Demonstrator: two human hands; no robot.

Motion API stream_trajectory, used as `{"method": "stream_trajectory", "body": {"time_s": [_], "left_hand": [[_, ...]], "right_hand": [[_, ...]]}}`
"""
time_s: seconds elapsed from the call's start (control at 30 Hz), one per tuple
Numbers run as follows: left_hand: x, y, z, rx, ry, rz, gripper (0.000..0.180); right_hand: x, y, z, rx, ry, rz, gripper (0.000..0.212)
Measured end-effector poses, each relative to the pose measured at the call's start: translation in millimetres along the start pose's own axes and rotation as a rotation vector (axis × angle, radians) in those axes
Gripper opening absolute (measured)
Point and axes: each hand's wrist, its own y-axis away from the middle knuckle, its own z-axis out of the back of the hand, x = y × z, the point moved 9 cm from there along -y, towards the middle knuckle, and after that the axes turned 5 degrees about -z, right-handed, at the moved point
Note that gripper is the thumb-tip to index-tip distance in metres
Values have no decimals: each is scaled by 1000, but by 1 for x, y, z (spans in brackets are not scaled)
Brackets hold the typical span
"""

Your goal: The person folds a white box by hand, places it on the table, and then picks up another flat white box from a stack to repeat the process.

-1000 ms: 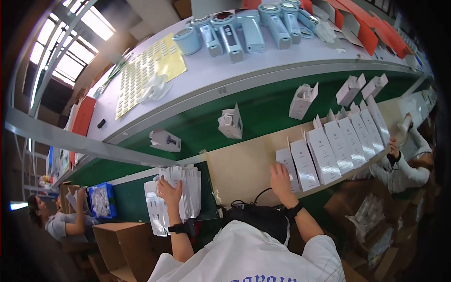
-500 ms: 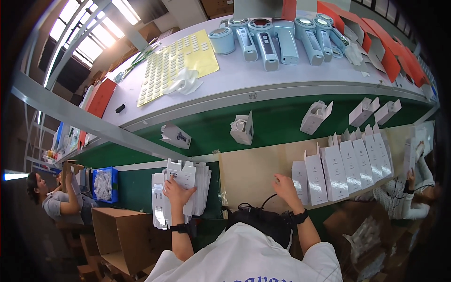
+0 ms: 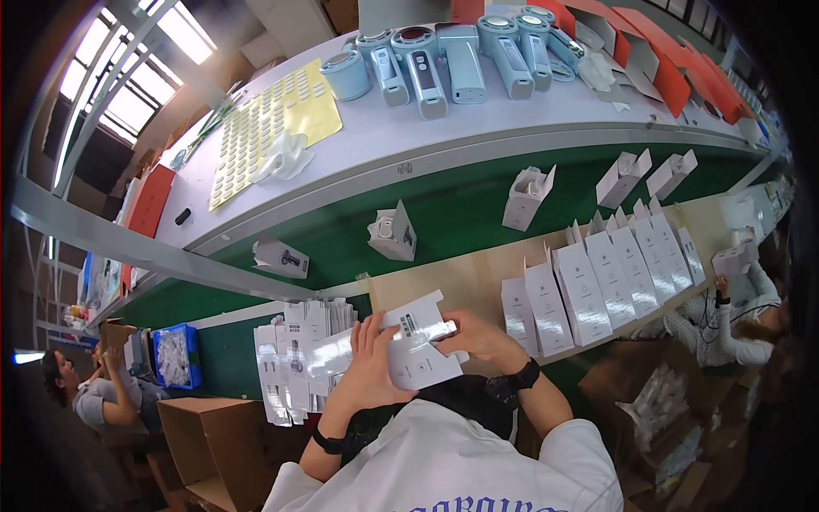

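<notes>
Lower centre of frame: white carton point(image 3: 421, 364), left hand point(image 3: 368, 363) closed on its left side, right hand point(image 3: 485, 340) pinching its right-end flaps point(image 3: 444, 328). Possible faults: uneven pinch pressure could crease or tear a flap; a rightward swing could topple the standing boxes point(image 3: 585, 294), right of centre.

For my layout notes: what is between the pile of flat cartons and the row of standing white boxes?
The head view shows the left hand and right hand there, holding a white carton, with tan board beyond it.
</notes>
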Motion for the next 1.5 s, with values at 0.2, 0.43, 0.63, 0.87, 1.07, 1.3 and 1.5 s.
{"method": "stream_trajectory", "body": {"time_s": [0.2,0.43,0.63,0.87,1.07,1.3,1.5], "left_hand": [[-9,-5,-3,15,2,-9,107],[24,2,-2,-25,48,153,108],[12,1,1,-512,-139,299,87],[-10,-11,-6,-437,316,37,70],[-13,-25,2,-427,837,101,45],[-13,-16,10,-619,747,-123,42],[-4,-14,9,-599,887,31,42]], "right_hand": [[6,6,2,-72,65,32,38],[7,10,9,-50,-500,-98,55],[29,19,-44,-147,-495,451,70],[70,48,-33,-543,25,681,69],[49,44,-43,-409,-189,604,63],[65,42,-43,-373,-273,666,59],[52,32,-47,-316,-431,543,47]]}}
